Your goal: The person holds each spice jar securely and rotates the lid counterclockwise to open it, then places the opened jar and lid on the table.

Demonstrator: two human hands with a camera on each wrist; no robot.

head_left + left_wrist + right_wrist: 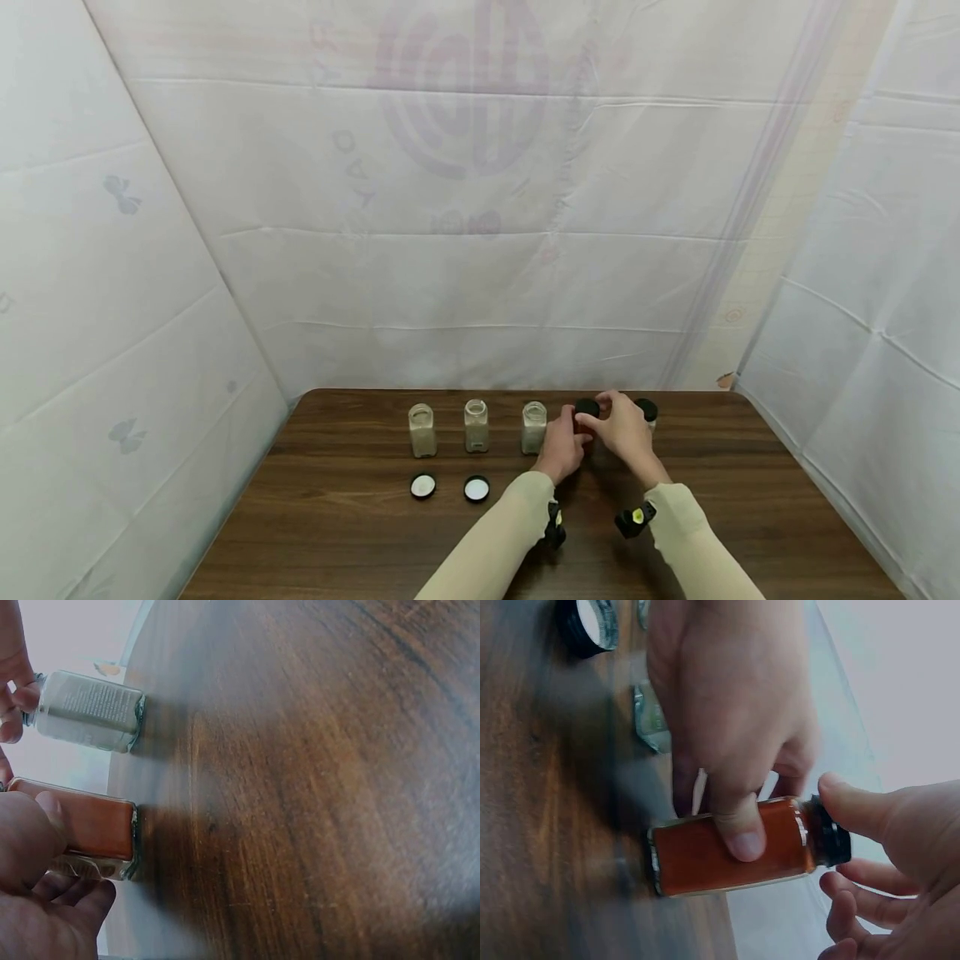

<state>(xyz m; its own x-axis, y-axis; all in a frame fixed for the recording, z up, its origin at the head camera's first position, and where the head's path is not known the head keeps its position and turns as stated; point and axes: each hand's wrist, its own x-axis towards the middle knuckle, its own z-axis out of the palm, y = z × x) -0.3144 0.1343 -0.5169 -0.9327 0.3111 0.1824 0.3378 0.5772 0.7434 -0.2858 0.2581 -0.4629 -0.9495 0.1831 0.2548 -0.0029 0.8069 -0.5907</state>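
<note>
Red jar [686, 859]: gripped by my left hand [562, 448]
Cap [831, 838]: pinched by my right hand [626, 427]
Open jars [476, 429]: nine o'clock from red jar

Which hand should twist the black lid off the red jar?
Probably the right hand: its grip is at the black lid. The left hand's grip is around the red jar, so it seems better placed to steady the glass.

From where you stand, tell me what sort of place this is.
Probably a makeshift recording booth: white sheeting with faint print closes off the back and both sides, a wood-grain table holds a row of glass jars, and a black device sits at each wrist.
</note>
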